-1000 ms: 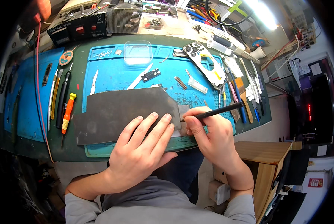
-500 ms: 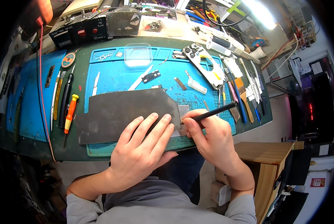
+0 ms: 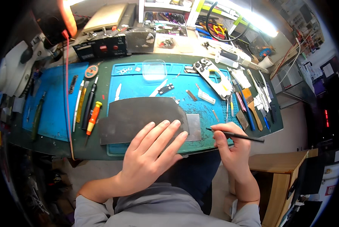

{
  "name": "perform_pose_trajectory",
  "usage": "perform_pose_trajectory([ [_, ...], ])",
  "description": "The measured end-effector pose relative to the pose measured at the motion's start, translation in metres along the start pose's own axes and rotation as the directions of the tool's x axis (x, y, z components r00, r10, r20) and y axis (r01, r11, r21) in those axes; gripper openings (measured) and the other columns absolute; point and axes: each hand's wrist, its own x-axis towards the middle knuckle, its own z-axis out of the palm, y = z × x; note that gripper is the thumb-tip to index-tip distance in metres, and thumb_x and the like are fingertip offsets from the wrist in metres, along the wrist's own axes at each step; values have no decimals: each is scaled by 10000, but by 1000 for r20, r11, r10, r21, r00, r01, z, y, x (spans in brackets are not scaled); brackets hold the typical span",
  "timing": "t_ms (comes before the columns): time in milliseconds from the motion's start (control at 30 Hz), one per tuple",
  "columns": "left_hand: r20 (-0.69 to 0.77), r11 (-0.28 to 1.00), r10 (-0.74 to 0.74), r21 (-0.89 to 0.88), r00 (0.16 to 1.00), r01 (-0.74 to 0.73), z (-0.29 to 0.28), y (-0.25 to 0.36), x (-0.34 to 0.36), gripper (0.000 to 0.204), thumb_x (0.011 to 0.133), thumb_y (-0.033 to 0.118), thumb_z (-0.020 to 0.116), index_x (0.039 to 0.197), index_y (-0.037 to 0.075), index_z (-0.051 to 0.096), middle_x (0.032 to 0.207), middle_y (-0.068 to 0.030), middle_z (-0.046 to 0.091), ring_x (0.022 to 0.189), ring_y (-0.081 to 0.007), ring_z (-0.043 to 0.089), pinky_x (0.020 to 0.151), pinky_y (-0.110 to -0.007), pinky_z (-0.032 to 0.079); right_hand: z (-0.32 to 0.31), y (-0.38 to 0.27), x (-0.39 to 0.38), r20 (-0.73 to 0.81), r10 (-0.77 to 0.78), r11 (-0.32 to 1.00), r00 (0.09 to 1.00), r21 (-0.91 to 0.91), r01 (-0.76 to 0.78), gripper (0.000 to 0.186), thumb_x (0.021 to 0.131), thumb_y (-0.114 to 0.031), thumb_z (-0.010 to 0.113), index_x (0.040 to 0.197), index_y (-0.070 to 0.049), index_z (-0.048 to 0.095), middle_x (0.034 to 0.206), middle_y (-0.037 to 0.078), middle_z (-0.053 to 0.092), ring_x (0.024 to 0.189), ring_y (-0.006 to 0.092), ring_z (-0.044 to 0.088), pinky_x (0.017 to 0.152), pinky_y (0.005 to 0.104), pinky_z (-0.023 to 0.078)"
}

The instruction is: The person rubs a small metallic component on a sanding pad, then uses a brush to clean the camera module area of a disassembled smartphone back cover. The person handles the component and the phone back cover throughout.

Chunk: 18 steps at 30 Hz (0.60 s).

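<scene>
Lying under left hand (image 3: 148,157), dark sheet (image 3: 141,113)

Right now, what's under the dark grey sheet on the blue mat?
A flat silver-grey plate juts from the right edge of the dark grey sheet; the blue mat shows around it, dark green surface at its left end. Whatever's fully underneath is covered.

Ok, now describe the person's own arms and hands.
The left hand and right hand are bare, with no gloves, rings or watch showing. The forearms are uncovered too. Plain light grey sleeves end near the elbows, with no markings visible on them.
</scene>
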Motion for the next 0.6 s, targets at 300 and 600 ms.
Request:
perform_pose_trajectory([
  [300,-187,902,65,431,980,22,-38,-41,-13,373,918,48,673,1270,57,795,1352,-99,767,1287,-275,713,1130,-453,534,-1,35,-55,-162,156,954,974,281,-106,154,1093,-96,671,1178,9,746,930,67,657,713,102,631,655,237,497],
  [600,-572,781,279,603,771,164,-143,-54,-42,361,841,-69,691,1136,51,863,1303,-165,759,1223,-369,695,1055,-466,553,-11,22,-68,-184,-46,983,982,167,77,418,1119,-318,650,1358,23,693,1191,130,691,850,136,637,764,290,541],
])
